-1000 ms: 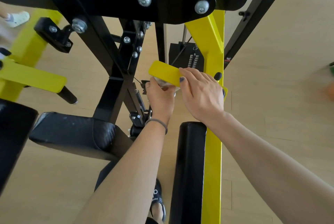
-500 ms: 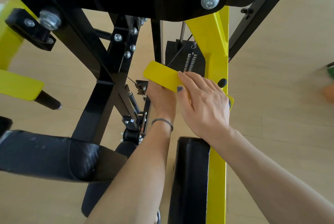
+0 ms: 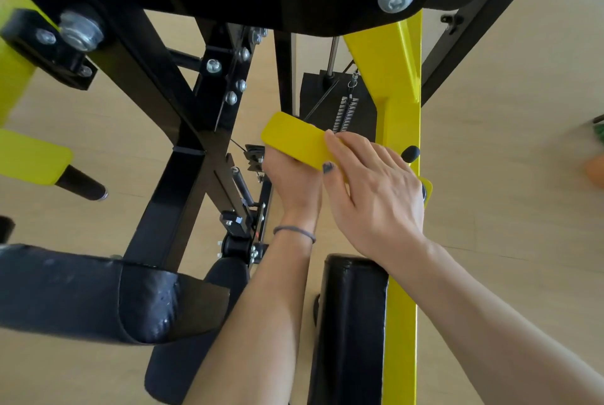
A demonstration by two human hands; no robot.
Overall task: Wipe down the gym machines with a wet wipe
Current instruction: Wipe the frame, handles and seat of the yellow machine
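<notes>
A: Hands meet at a yellow plate (image 3: 294,140) on a black-and-yellow gym machine (image 3: 400,104). The right hand (image 3: 376,195) lies flat on the plate's top, fingers straight.

B: And the left hand (image 3: 292,182)?

A: Tucked under the plate's lower edge, fingers hidden (a grey band circles the wrist); its grip cannot be told. The wet wipe is possibly beneath, out of sight.

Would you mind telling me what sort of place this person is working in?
Most likely a gym: a black and yellow machine frame, black padded rests, and what looks like a weight stack with a cable, on a light wood floor.
</notes>
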